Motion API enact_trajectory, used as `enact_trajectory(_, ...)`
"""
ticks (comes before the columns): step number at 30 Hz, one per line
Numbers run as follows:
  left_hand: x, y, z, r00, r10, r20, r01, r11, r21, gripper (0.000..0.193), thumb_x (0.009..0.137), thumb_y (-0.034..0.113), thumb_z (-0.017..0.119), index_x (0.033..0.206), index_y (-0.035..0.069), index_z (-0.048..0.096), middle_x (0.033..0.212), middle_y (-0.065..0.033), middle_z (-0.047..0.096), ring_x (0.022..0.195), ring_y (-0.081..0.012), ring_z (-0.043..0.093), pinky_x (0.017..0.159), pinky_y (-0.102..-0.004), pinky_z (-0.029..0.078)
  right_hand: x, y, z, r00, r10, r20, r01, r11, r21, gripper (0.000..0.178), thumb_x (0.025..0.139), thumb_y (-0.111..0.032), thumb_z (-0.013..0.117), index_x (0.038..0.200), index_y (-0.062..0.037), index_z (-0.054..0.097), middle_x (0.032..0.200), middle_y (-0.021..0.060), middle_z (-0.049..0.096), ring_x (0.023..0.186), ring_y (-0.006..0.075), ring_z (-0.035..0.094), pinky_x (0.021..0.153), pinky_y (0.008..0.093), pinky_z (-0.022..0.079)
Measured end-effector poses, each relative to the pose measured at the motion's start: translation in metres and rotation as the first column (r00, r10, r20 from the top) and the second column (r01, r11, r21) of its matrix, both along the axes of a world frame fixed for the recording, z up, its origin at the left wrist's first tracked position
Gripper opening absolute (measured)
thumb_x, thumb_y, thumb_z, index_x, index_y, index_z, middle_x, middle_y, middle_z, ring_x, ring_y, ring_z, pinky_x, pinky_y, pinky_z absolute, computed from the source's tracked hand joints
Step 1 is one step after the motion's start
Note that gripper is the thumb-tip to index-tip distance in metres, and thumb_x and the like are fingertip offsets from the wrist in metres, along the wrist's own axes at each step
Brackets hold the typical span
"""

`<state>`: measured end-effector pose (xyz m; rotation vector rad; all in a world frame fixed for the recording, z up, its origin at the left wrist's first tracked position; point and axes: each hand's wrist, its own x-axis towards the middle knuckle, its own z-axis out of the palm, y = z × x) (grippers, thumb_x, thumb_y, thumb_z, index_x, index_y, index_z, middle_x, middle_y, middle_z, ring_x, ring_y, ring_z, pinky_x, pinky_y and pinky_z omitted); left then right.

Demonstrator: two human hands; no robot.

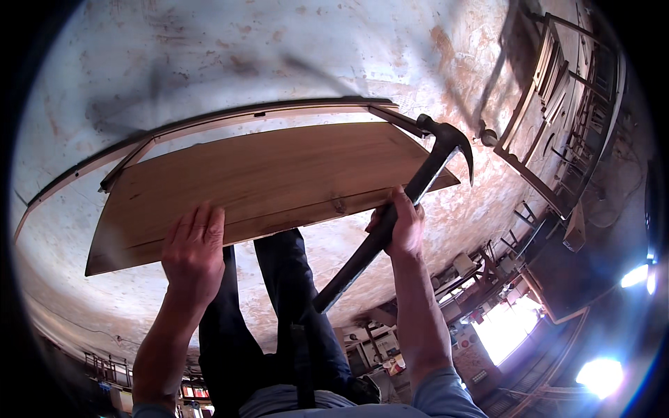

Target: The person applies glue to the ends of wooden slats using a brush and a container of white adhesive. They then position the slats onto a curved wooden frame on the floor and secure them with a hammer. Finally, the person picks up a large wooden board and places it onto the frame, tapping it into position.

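Observation:
A wide brown wooden board (272, 181) lies across the space in front of me. Over its near edge, my left hand (195, 247) has its fingers on top and its thumb out of sight, gripping the board. A claw hammer (373, 244) with a dark handle is in my right hand (406, 226), held around the middle of the handle. The hammer's head points up and away, beyond the board's right end. My right fingertips are close to the board's near edge; whether they touch it I cannot tell. Behind the board runs a long wooden rail (230, 117) with short crosspieces.
Under everything is a pale, stained floor (300, 49). At the far right stands a wooden rack or frame (523, 118) with many slats. Cluttered tools and boxes (376, 348) lie at the lower right, near a bright window (509, 327). My dark-trousered legs (286, 272) show below the board.

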<state>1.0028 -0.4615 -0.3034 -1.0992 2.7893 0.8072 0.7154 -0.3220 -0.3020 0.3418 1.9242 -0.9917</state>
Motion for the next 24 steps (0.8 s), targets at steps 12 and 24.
enact_trajectory(12, -0.009, -0.01, 0.046, 0.995, -0.032, 0.099, 0.026, 0.998, 0.06, 0.029, 0.08, -0.001, 0.056, 0.108, -0.002, 0.06, 0.108, -0.0206, 0.063, 0.103, -0.0356, 0.061, 0.088, -0.0448, 0.048, -0.009, -0.013, 0.04, 1.0, -0.012, 0.008, 0.012, 1.0, 0.028, 0.031, 0.093, -0.03, 0.055, 0.079, -0.002, 0.051, 0.057, 0.0117, 0.055, 0.045, 0.0206, 0.056, 0.043, 0.0316, 0.049)
enact_trajectory(24, -0.007, -0.021, 0.085, 0.99, -0.074, 0.122, 0.058, 0.991, 0.124, 0.033, 0.081, -0.008, 0.055, 0.113, -0.004, 0.059, 0.109, -0.0215, 0.064, 0.104, -0.0377, 0.062, 0.088, -0.0474, 0.048, -0.011, -0.028, 0.072, 1.0, 0.016, 0.012, -0.016, 0.997, 0.075, 0.027, 0.089, -0.033, 0.059, 0.085, -0.0073, 0.051, 0.063, 0.0089, 0.052, 0.049, 0.0188, 0.055, 0.045, 0.0328, 0.049)
